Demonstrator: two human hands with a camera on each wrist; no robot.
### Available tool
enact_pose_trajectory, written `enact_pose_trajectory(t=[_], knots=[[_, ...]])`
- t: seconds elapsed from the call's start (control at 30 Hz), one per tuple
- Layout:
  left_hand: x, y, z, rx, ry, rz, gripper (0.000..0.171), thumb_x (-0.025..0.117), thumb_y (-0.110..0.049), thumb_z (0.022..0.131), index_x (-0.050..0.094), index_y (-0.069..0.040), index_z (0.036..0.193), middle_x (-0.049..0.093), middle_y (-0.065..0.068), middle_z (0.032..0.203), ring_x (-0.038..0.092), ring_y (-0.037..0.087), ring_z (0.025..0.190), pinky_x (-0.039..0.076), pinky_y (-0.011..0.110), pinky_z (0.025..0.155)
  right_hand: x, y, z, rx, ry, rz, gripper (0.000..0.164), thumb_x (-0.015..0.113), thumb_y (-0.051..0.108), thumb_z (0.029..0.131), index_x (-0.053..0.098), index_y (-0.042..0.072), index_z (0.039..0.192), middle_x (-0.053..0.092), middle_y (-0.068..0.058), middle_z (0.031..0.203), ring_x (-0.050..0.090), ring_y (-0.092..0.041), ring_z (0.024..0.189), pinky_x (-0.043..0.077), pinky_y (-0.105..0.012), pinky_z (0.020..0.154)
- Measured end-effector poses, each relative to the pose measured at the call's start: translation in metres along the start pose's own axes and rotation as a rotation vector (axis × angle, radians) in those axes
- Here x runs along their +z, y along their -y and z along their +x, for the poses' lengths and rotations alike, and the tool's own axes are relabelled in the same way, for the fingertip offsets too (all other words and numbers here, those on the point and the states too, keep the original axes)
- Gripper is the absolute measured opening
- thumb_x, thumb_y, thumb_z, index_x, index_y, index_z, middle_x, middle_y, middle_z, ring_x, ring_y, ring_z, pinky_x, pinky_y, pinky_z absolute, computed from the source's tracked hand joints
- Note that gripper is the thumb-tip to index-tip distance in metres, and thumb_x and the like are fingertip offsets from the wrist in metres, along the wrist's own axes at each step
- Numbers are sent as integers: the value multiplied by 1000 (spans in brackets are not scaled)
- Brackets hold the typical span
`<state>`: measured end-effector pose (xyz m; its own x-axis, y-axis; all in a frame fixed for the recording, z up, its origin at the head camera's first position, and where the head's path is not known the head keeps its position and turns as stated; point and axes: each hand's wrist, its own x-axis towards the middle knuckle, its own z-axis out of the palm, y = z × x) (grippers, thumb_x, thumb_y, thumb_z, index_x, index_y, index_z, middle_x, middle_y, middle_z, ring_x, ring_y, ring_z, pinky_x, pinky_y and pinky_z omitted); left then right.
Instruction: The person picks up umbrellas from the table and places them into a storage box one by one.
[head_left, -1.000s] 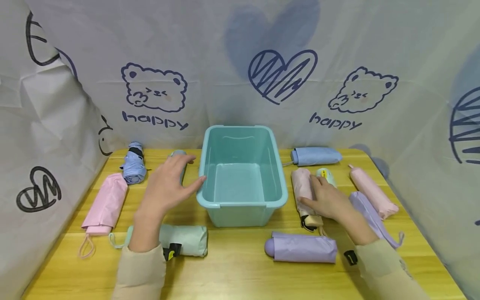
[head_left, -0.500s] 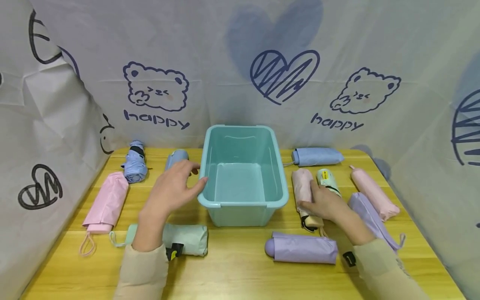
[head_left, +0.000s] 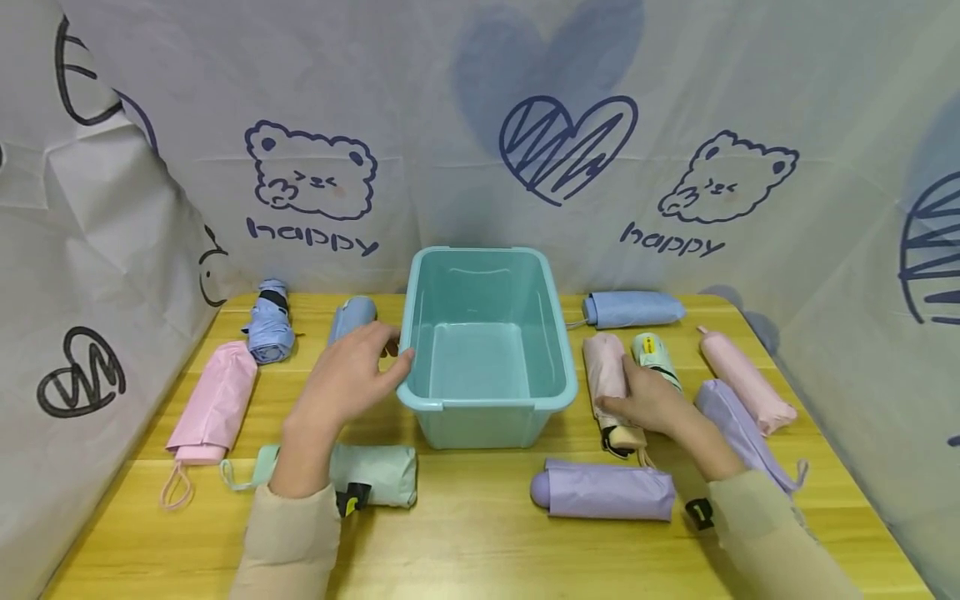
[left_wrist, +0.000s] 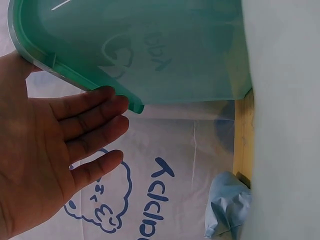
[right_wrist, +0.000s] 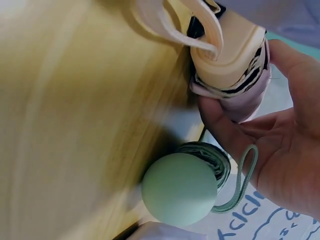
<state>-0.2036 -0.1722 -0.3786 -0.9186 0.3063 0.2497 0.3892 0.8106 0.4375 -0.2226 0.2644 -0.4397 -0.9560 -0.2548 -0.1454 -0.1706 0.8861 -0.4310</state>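
Note:
A teal plastic bin stands in the middle of the table. At its left rim, my left hand rests with the thumb on the edge and the other fingers loosely extended alongside the outer wall, as the left wrist view shows. My right hand grips a folded pale pink umbrella lying right of the bin. Its beige handle and strap face the right wrist camera, with thumb and fingers on opposite sides of the cover. Close beside that hand lies a pale green umbrella with a round end.
Folded umbrellas surround the bin: two blue and a pink one left, mint green in front. On the right are blue, pink and two purple ones. A printed cloth hangs behind.
My right hand has lowered slightly and closed round the pale pink umbrella, uncovering more of the pale green one. My left hand has shifted a little, revealing more of the blue umbrella behind it.

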Motion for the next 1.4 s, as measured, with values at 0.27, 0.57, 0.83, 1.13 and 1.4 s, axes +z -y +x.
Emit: enact_pose_trajectory(t=[0.27, 0.57, 0.83, 1.13, 1.4], knots=[[3, 2, 1, 3, 2, -21, 31, 54, -36, 102, 65, -8, 109, 63, 4, 102, 58, 22, 92, 51, 40, 82, 2, -3, 1, 4, -20, 70, 98, 70, 39, 97, 18, -20, 155, 38, -43, 150, 47, -54, 135, 41, -64, 109], [2, 0, 1, -2, 4, -23, 32, 54, -37, 102, 65, -7, 110, 63, 5, 102, 58, 22, 92, 52, 40, 81, 4, -5, -1, -22, -36, 109, 96, 71, 35, 97, 18, -19, 155, 37, -41, 153, 44, -53, 138, 40, -64, 110], [3, 0, 1, 4, -4, -25, 31, 55, -36, 101, 65, -8, 109, 62, 4, 101, 57, 22, 90, 51, 39, 79, 6, -5, -3, -69, -57, 138, 94, 72, 28, 95, 17, -19, 155, 39, -42, 151, 50, -52, 134, 43, -63, 108], [3, 0, 1, 6, -11, -32, 29, 55, -35, 101, 65, -8, 107, 62, 4, 100, 57, 22, 90, 51, 39, 79, 5, -1, -6, -90, -91, 188, 95, 71, 29, 96, 15, -15, 158, 38, -40, 153, 53, -48, 130, 47, -61, 103], [2, 0, 0, -4, -5, -34, 29, 55, -35, 101, 64, -8, 107, 62, 5, 101, 57, 23, 91, 50, 39, 80, 1, 11, -12, -93, -175, 271, 95, 72, 26, 95, 14, -7, 162, 39, -35, 154, 58, -42, 122, 53, -57, 96]])
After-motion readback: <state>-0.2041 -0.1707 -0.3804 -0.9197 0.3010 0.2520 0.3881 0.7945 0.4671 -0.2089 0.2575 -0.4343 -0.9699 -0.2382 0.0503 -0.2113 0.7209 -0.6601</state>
